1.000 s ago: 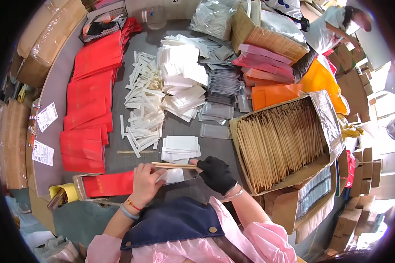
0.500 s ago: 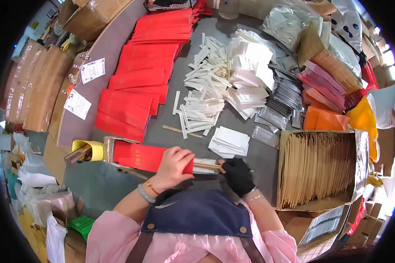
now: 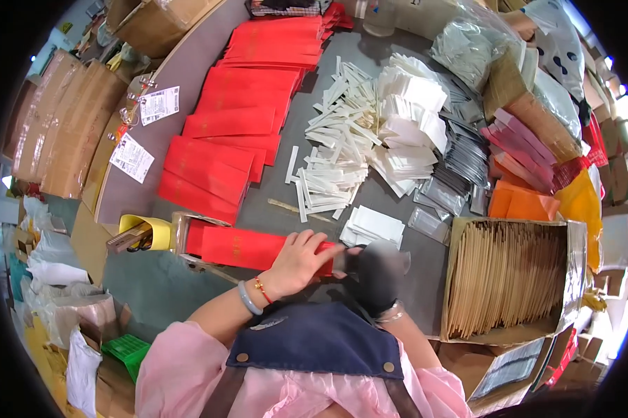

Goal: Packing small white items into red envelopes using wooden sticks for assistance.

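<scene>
A dark grey tabletop (image 3: 275, 182) curves across the room, with brown cardboard cartons (image 3: 63, 125) stacked beyond its left side. Overlapping red paper envelopes (image 3: 244, 83) lie in a row on it, left of a loose heap of narrow white paper strips (image 3: 335, 139). On the right, an open brown cardboard box (image 3: 574, 279) holds packed thin wooden sticks (image 3: 505, 279); at the left front, a tilted yellow plastic cup (image 3: 159, 233) contains dark tools. Just beside the cup, a long red paper envelope (image 3: 247, 249) extends from a shallow cardboard tray (image 3: 180, 235) toward the hands. The bare left hand (image 3: 296, 265) lies palm-down on its right end, fingers loosely bent; its grip cannot be told. The black-gloved right hand (image 3: 376, 279) is blurred near that end, its opening and hold unclear.
</scene>
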